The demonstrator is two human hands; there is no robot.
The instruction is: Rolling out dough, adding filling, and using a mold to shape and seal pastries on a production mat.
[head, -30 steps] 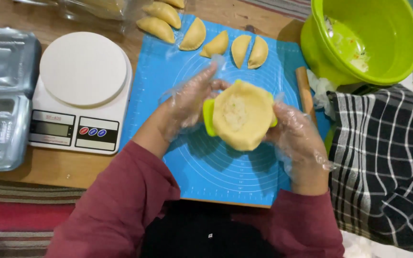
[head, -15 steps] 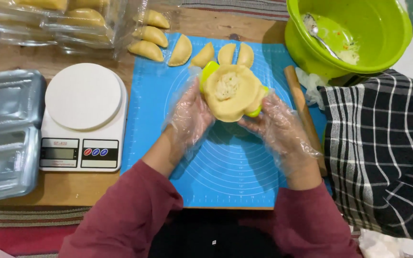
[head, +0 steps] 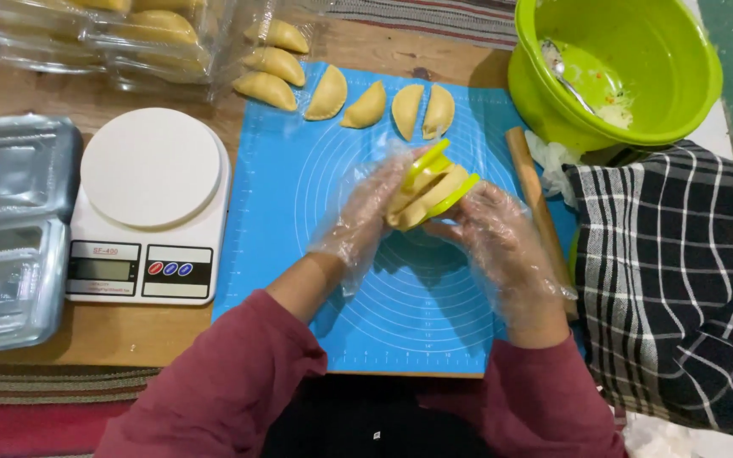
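Above blue mat, both hands fold dough-filled press half-closed

Loose, crinkled clear plastic gloves on left hand and right hand; maroon long sleeves.

Counting now: seven folded half-moon pastries are lying along the far edge of the blue silicone mat, several of them under clear plastic. One green folding press is holding one dough round. One white kitchen scale, one green bowl with one spoon, one rolling pin, two clear trays, one checked cloth.
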